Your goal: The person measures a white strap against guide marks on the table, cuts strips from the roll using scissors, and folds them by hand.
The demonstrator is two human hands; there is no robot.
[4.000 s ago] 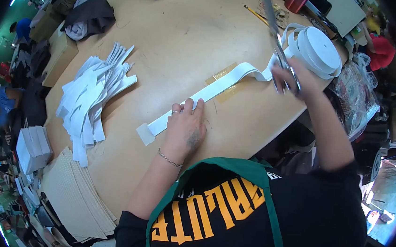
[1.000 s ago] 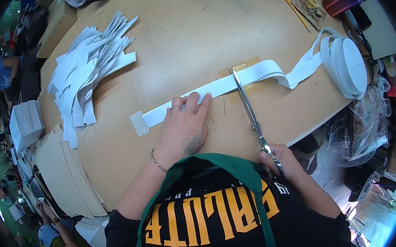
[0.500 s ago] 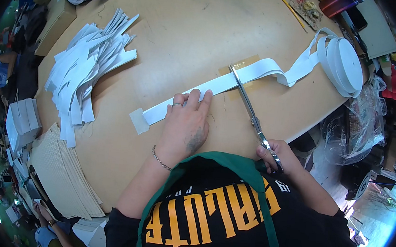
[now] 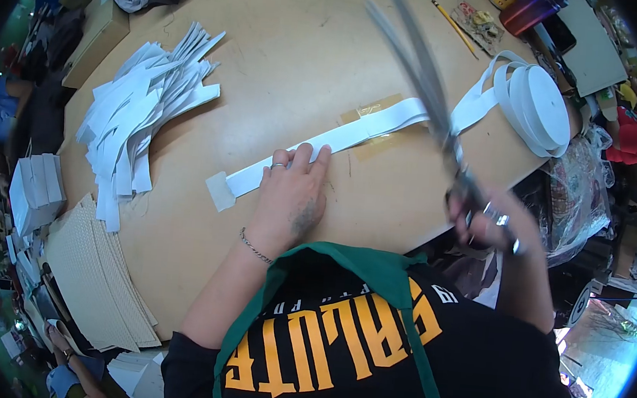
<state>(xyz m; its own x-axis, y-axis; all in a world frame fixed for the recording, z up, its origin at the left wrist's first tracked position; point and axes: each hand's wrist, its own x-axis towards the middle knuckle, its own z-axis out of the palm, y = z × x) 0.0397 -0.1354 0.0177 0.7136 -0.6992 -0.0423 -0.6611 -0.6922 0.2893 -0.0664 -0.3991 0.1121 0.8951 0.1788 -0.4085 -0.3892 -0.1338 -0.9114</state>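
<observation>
My left hand (image 4: 294, 193) lies flat, its fingertips pressing a wide white band (image 4: 347, 135) onto the table. The band's near end rests beside a pale tape square (image 4: 221, 191), and farther along it passes over brown tape (image 4: 376, 145). Raised above the table at the right, my right hand (image 4: 494, 222) grips a pair of metal scissors (image 4: 437, 103) by the handles. Their blades are parted, blurred by motion, and point away from me. Beyond them the band leads to a white roll (image 4: 542, 109); the scissors hide part of its run.
A heap of cut white strips (image 4: 144, 108) sits at the left, with stacked cream sheets (image 4: 96, 278) nearer me. A pencil (image 4: 455, 27), a dark tumbler (image 4: 530, 13) and a phone (image 4: 559, 34) are at the far right. Clear plastic (image 4: 580, 199) hangs beyond the table's right edge.
The scissors have lifted off the band and swung up and to the right with my right hand, and their blades have parted. My left hand stays pressed on the band.
</observation>
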